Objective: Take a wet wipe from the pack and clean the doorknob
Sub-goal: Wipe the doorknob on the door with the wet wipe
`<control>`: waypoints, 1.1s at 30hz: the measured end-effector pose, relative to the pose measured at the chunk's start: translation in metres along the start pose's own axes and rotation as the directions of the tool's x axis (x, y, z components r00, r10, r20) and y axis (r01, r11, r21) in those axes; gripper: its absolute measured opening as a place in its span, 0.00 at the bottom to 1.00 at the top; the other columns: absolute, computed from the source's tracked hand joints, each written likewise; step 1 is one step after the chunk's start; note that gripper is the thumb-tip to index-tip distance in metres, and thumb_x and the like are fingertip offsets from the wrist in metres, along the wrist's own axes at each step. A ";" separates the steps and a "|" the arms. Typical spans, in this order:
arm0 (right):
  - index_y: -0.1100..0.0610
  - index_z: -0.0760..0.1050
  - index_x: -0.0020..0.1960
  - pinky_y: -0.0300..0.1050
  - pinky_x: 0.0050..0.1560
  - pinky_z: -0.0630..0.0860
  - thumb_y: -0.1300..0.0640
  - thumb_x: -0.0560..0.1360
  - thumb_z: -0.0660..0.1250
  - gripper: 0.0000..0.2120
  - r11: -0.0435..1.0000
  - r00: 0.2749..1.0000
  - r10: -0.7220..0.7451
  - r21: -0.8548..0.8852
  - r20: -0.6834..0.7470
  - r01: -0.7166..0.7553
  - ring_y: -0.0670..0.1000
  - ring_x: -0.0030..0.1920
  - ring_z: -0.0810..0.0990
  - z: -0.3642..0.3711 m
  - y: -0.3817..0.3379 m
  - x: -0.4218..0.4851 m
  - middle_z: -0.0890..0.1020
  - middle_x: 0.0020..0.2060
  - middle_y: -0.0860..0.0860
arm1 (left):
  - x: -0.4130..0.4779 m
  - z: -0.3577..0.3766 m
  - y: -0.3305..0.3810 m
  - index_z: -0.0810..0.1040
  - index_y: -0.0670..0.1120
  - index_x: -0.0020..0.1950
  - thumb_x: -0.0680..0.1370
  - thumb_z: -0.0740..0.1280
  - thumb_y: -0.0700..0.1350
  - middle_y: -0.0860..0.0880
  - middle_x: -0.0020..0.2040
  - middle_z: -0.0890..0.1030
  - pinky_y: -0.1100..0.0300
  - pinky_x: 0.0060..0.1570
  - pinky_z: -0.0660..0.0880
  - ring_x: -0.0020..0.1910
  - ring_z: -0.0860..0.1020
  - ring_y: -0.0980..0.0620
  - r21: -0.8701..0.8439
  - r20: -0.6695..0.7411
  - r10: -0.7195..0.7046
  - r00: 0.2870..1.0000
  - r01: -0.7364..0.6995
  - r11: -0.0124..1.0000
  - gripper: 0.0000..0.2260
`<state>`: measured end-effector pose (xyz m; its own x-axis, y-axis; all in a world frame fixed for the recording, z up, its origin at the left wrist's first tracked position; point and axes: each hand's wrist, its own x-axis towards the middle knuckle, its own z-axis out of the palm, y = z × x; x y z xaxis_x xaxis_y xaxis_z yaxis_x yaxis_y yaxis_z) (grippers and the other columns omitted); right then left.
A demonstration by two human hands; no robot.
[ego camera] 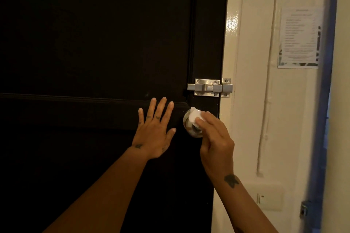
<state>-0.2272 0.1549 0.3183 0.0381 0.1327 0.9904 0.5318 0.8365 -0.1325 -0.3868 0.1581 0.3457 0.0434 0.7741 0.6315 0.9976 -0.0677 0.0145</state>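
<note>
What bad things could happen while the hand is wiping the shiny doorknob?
Maybe two things. The right hand pinches only a small folded wet wipe against the doorknob with its fingers, so it could slip and drop. The left hand lies flat on the dark door, which might leave smudges there. The latch looks slid across, so the door probably won't swing.
</note>
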 end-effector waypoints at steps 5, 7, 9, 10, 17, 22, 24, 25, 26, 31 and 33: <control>0.66 0.78 0.49 0.54 0.57 0.72 0.58 0.71 0.61 0.14 0.987 0.997 -0.082 -0.139 0.012 0.083 0.62 0.55 0.78 0.003 -0.006 0.006 0.80 0.53 0.65 | -0.001 0.001 0.001 0.26 0.54 0.66 0.80 0.51 0.56 0.55 0.67 0.26 0.47 0.65 0.30 0.67 0.25 0.51 0.002 -0.012 0.005 1.000 -0.005 1.000 0.32; 0.66 0.78 0.47 0.55 0.58 0.71 0.60 0.68 0.66 0.12 0.967 0.984 -0.160 -0.186 0.079 0.172 0.62 0.56 0.77 0.009 -0.012 0.005 0.80 0.52 0.65 | -0.001 0.001 0.001 0.27 0.54 0.66 0.80 0.51 0.56 0.55 0.67 0.26 0.47 0.65 0.29 0.67 0.25 0.51 -0.011 -0.018 0.006 1.000 -0.006 1.000 0.31; 0.65 0.79 0.47 0.55 0.60 0.70 0.58 0.68 0.66 0.12 0.934 0.954 -0.261 -0.213 0.149 0.288 0.61 0.57 0.77 0.012 -0.012 -0.001 0.81 0.52 0.64 | -0.001 0.001 0.001 0.27 0.54 0.66 0.80 0.52 0.56 0.56 0.67 0.27 0.46 0.66 0.29 0.67 0.25 0.51 -0.013 -0.016 0.008 1.000 -0.009 1.000 0.31; 0.65 0.79 0.47 0.56 0.60 0.68 0.56 0.69 0.65 0.13 0.920 0.944 -0.291 -0.226 0.156 0.321 0.61 0.56 0.78 0.011 -0.010 -0.003 0.82 0.51 0.63 | -0.001 0.001 0.000 0.27 0.54 0.66 0.80 0.52 0.57 0.56 0.67 0.27 0.46 0.66 0.30 0.67 0.26 0.51 -0.007 -0.010 0.009 1.000 -0.009 1.000 0.32; 0.62 0.78 0.50 0.61 0.60 0.65 0.53 0.71 0.63 0.14 0.870 0.913 -0.379 -0.278 0.150 0.407 0.61 0.59 0.75 0.014 0.000 -0.011 0.82 0.52 0.59 | -0.002 -0.001 -0.001 0.26 0.54 0.66 0.79 0.54 0.57 0.52 0.76 0.32 0.46 0.67 0.30 0.67 0.26 0.51 0.006 0.003 0.013 1.000 -0.013 1.000 0.34; 0.62 0.71 0.57 0.53 0.59 0.69 0.50 0.77 0.58 0.17 0.892 0.913 -0.388 -0.199 0.123 0.406 0.58 0.58 0.76 0.010 0.010 -0.014 0.80 0.54 0.63 | -0.002 -0.001 -0.001 0.26 0.54 0.66 0.77 0.57 0.59 0.56 0.70 0.27 0.45 0.68 0.30 0.67 0.25 0.51 0.003 0.015 0.030 0.999 -0.030 1.000 0.38; 0.64 0.74 0.55 0.54 0.60 0.68 0.51 0.77 0.58 0.17 0.904 0.930 -0.347 -0.223 0.120 0.366 0.60 0.58 0.76 0.012 0.006 -0.008 0.80 0.54 0.63 | -0.001 0.000 -0.001 0.26 0.54 0.66 0.78 0.54 0.58 0.56 0.68 0.27 0.46 0.67 0.30 0.67 0.25 0.51 -0.003 -0.008 0.023 1.000 -0.023 1.000 0.35; 0.64 0.76 0.53 0.55 0.60 0.66 0.53 0.74 0.62 0.16 0.897 0.929 -0.344 -0.242 0.140 0.369 0.60 0.58 0.76 0.014 0.003 -0.006 0.80 0.54 0.63 | -0.001 0.000 -0.001 0.26 0.54 0.66 0.79 0.54 0.58 0.56 0.69 0.27 0.46 0.67 0.30 0.67 0.25 0.51 0.003 -0.011 0.021 1.000 -0.021 1.000 0.35; 0.64 0.78 0.51 0.56 0.60 0.65 0.54 0.70 0.66 0.15 0.883 0.918 -0.357 -0.258 0.170 0.391 0.60 0.58 0.77 0.016 0.000 -0.005 0.81 0.54 0.62 | -0.001 0.000 -0.001 0.26 0.54 0.66 0.78 0.55 0.58 0.55 0.69 0.27 0.46 0.67 0.30 0.67 0.25 0.51 0.015 -0.006 0.023 1.000 -0.023 1.000 0.36; 0.62 0.79 0.49 0.53 0.60 0.66 0.55 0.69 0.66 0.13 0.772 0.800 -0.521 -0.236 0.297 0.590 0.57 0.56 0.79 0.010 0.006 -0.017 0.83 0.50 0.60 | -0.002 -0.003 -0.002 0.27 0.55 0.66 0.80 0.51 0.56 0.53 0.73 0.29 0.46 0.69 0.31 0.67 0.26 0.52 0.017 0.005 0.022 1.000 -0.022 1.000 0.30; 0.62 0.78 0.49 0.53 0.60 0.68 0.55 0.71 0.64 0.13 0.749 0.769 -0.559 -0.209 0.309 0.628 0.56 0.56 0.79 0.003 0.014 -0.021 0.83 0.50 0.60 | -0.003 -0.003 -0.002 0.28 0.56 0.66 0.81 0.51 0.54 0.52 0.76 0.32 0.47 0.68 0.31 0.67 0.26 0.52 0.006 -0.006 0.024 1.000 -0.024 1.000 0.30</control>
<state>-0.2234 0.1656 0.2956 -0.5295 -0.2012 0.8241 0.5992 0.5990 0.5312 -0.3888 0.1544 0.3464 0.0667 0.7682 0.6367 0.9966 -0.0825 -0.0049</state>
